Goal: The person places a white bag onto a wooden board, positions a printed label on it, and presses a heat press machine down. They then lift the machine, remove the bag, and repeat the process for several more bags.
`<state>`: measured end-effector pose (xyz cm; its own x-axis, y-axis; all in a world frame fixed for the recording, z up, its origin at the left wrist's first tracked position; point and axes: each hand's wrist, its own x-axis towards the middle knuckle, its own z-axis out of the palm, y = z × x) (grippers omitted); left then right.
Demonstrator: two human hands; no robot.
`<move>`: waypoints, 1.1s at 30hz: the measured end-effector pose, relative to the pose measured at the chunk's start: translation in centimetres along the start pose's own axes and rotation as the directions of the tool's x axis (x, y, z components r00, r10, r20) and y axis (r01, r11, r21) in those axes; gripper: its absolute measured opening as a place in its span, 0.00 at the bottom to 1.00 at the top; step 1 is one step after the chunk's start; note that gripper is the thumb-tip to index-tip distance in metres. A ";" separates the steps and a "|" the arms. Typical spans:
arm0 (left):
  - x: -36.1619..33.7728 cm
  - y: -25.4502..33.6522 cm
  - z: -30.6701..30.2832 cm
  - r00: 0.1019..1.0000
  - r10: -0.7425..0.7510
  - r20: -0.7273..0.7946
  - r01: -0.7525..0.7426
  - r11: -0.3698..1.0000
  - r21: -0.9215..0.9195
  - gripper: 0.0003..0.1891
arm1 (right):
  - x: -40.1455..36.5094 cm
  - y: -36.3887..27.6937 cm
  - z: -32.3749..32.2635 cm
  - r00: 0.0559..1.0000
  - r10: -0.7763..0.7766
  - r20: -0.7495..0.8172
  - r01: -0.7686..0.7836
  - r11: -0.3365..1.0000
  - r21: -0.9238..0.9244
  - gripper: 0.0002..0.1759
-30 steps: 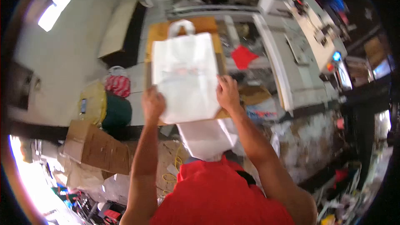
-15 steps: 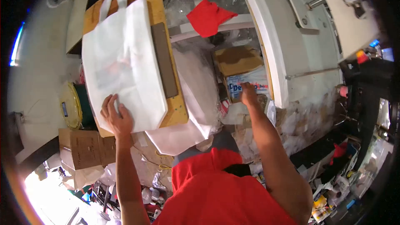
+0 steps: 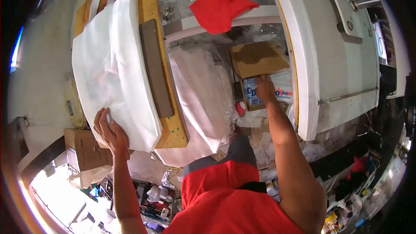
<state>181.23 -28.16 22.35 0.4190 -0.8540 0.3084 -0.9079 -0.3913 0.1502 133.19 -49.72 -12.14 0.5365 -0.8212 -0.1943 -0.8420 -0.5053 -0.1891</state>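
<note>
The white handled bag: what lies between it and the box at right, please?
The head view shows a brown strip, wooden board, pale material and clear plastic.

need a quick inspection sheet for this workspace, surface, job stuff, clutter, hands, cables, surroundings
Surface: wooden board, with a brown panel on it along the bag's right edge
Job's things: white bag lying on the board, handle toward the top of the view; open carton holding a printed package
Clutter: red cloth draped over a pale bar; mixed items on the lower left
Hands: left hand on the bag's lower part, fingers extended; right hand at the package, grip unclear
Cables: thin dark strands near the top, too small to identify
Surroundings: closed-looking cardboard box at left
</note>
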 end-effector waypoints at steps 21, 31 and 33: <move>0.2 -2.1 -3.1 1.000 -0.017 0.001 0.016 0.947 -0.322 0.20 | -12.8 -19.4 -30.9 0.931 0.306 -0.201 -0.046 0.642 0.765 0.07; 0.9 0.0 -11.8 0.803 0.240 0.546 0.330 0.584 -0.742 0.16 | -5.6 -41.4 -41.2 0.934 -0.209 -0.291 0.356 0.624 0.696 0.08; 2.0 -2.7 -8.1 0.893 0.157 0.422 0.286 0.525 -0.801 0.12 | -3.9 -43.4 -42.1 0.949 -0.236 -0.209 0.313 0.629 0.711 0.10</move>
<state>184.61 -26.01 30.11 0.2287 -0.9686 -0.0973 -0.3510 -0.1752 0.9198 165.22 -35.78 37.37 0.6960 -0.7154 0.0617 -0.3210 -0.3868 -0.8645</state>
